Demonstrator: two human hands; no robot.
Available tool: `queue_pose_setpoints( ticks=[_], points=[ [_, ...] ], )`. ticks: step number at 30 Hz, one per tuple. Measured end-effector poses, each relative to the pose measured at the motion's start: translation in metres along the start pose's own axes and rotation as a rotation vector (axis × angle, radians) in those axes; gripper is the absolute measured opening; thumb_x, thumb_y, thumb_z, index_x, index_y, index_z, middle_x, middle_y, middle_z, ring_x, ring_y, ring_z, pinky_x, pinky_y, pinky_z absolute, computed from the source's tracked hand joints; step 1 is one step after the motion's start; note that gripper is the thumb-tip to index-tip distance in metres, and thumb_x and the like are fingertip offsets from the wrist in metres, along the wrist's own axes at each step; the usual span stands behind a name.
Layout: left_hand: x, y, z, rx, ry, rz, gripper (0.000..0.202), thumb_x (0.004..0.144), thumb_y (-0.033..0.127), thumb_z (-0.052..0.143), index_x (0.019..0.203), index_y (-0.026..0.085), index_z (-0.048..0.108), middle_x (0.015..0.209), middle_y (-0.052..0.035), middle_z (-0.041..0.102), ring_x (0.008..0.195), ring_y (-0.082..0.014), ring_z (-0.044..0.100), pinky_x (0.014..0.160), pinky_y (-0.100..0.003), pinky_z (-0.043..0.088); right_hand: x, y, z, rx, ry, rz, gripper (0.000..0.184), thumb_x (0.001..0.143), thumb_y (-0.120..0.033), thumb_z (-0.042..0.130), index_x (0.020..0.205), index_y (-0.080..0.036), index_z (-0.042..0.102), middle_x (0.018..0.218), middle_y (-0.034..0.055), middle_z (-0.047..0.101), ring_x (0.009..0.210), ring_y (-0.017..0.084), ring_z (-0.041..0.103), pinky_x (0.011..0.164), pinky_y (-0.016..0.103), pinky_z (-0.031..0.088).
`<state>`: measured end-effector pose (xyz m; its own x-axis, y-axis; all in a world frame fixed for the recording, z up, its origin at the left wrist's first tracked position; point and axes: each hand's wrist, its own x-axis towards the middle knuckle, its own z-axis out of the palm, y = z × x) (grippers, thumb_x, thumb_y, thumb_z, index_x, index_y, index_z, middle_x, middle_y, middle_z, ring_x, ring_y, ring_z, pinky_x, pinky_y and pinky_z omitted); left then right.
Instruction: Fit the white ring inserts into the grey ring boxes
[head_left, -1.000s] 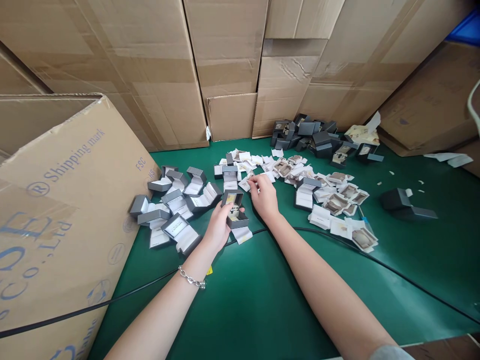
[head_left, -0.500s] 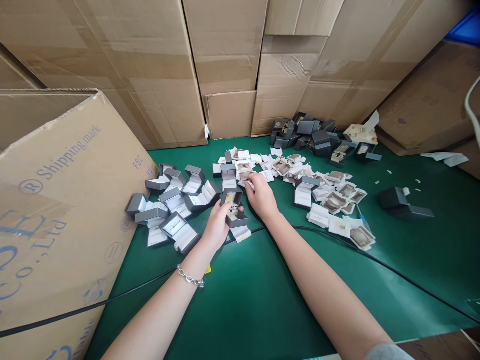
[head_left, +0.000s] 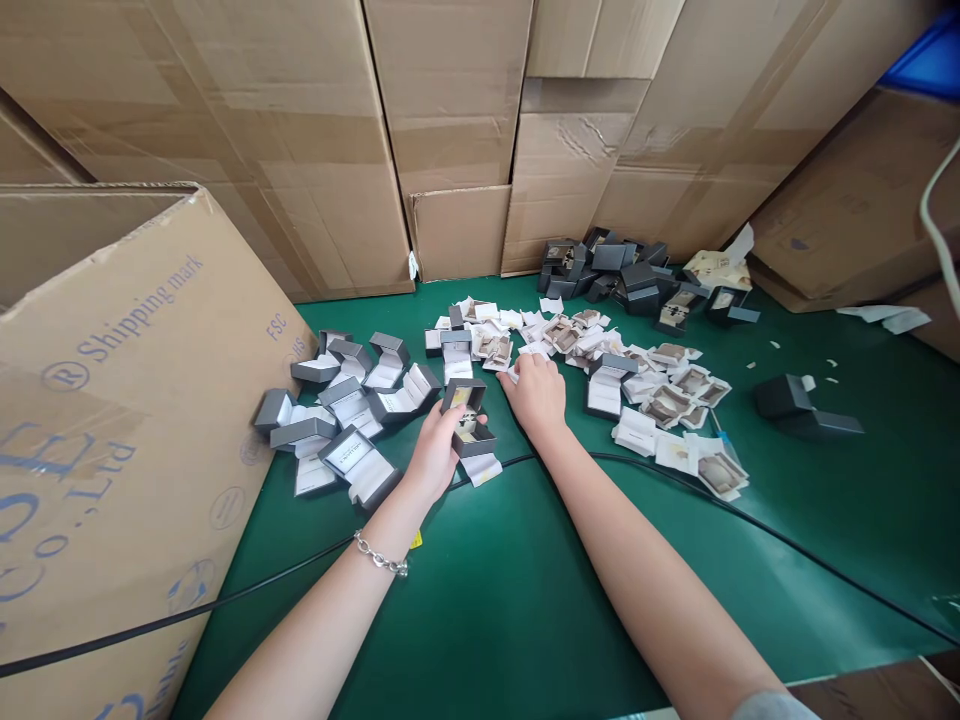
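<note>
My left hand (head_left: 433,453), a bracelet on its wrist, grips a small open grey box (head_left: 469,418) on the green table (head_left: 487,590). My right hand (head_left: 538,396) lies just right of it, fingers curled and pinching a small white card (head_left: 529,352) at the edge of a spread of white cards and padded inserts (head_left: 592,345). A cluster of open grey boxes (head_left: 352,405) lies to the left of my left hand.
A big cardboard carton (head_left: 112,420) marked "Shipping mark" stands at the left. Stacked cartons (head_left: 450,130) wall the back. A pile of shut dark boxes (head_left: 615,270) sits at the back; one dark box (head_left: 795,405) lies at the right. A black cable (head_left: 675,480) crosses the table.
My right hand drew back slightly toward me and to the right from the card pile, pinching a white card. My left hand keeps holding the open grey box.
</note>
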<state>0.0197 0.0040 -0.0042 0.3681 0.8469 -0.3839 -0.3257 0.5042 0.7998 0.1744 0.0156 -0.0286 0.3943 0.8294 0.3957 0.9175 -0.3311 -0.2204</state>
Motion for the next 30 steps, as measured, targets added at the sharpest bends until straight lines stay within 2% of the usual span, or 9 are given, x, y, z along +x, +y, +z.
queue_pose_setpoints(
  ticks=[5, 9, 15, 19, 24, 27, 30],
  points=[
    [-0.001, 0.000, 0.000, 0.004, -0.020, 0.006, 0.033, 0.073, 0.028, 0.059, 0.104, 0.016, 0.054, 0.088, -0.0058, 0.062, 0.082, -0.0164, 0.063, 0.060, -0.024, 0.053, -0.004, 0.001, -0.005, -0.054, -0.113, -0.074, 0.020, 0.085, -0.032, 0.053, 0.087, -0.014, 0.063, 0.090, 0.0136, 0.061, 0.083, 0.024, 0.054, 0.067, 0.032, 0.042],
    [-0.001, 0.000, 0.000, -0.001, -0.009, 0.004, 0.032, 0.073, 0.028, 0.058, 0.103, 0.016, 0.054, 0.083, -0.0052, 0.063, 0.079, -0.0163, 0.063, 0.062, -0.026, 0.052, -0.013, 0.002, -0.017, -0.126, -0.217, -0.091, 0.025, 0.089, -0.023, 0.044, 0.083, -0.013, 0.066, 0.086, 0.0139, 0.063, 0.079, 0.024, 0.058, 0.061, 0.031, 0.041],
    [0.002, -0.002, -0.003, 0.004, -0.036, 0.003, 0.034, 0.073, 0.031, 0.059, 0.103, 0.017, 0.053, 0.081, -0.0048, 0.063, 0.076, -0.0160, 0.063, 0.060, -0.026, 0.052, -0.028, 0.004, -0.031, -0.147, -0.257, -0.131, 0.022, 0.085, -0.014, 0.045, 0.079, -0.013, 0.066, 0.082, 0.0119, 0.064, 0.073, 0.022, 0.060, 0.056, 0.028, 0.038],
    [0.001, -0.001, -0.004, -0.001, -0.051, -0.016, 0.035, 0.072, 0.032, 0.060, 0.103, 0.016, 0.053, 0.080, -0.0058, 0.064, 0.076, -0.0169, 0.064, 0.060, -0.026, 0.051, -0.034, 0.005, -0.036, -0.072, -0.220, -0.133, 0.020, 0.084, -0.014, 0.046, 0.082, -0.016, 0.066, 0.084, 0.0097, 0.065, 0.076, 0.020, 0.060, 0.058, 0.027, 0.039],
    [0.002, -0.002, -0.003, -0.018, -0.026, -0.013, 0.034, 0.070, 0.032, 0.062, 0.100, 0.018, 0.055, 0.084, -0.0045, 0.065, 0.075, -0.0157, 0.063, 0.062, -0.025, 0.050, -0.039, -0.003, -0.047, 0.313, -0.055, -0.110, 0.018, 0.085, -0.019, 0.045, 0.088, -0.019, 0.062, 0.091, 0.0046, 0.065, 0.074, 0.015, 0.060, 0.058, 0.024, 0.043],
    [0.005, -0.004, -0.004, -0.019, -0.012, 0.016, 0.030, 0.068, 0.032, 0.063, 0.094, 0.018, 0.056, 0.082, -0.0016, 0.063, 0.071, -0.0129, 0.061, 0.060, -0.023, 0.047, -0.045, -0.012, -0.052, 0.417, -0.017, -0.198, 0.016, 0.086, -0.021, 0.043, 0.090, -0.020, 0.059, 0.094, 0.0027, 0.064, 0.073, 0.012, 0.060, 0.056, 0.021, 0.043],
    [0.007, -0.006, -0.006, -0.019, 0.009, 0.040, 0.027, 0.066, 0.029, 0.064, 0.089, 0.018, 0.058, 0.074, 0.0014, 0.061, 0.065, -0.0097, 0.057, 0.060, -0.020, 0.044, -0.053, -0.020, -0.052, 0.411, -0.030, -0.329, 0.017, 0.088, -0.022, 0.042, 0.091, -0.021, 0.058, 0.096, 0.0026, 0.064, 0.079, 0.011, 0.061, 0.056, 0.019, 0.043]
  ],
)
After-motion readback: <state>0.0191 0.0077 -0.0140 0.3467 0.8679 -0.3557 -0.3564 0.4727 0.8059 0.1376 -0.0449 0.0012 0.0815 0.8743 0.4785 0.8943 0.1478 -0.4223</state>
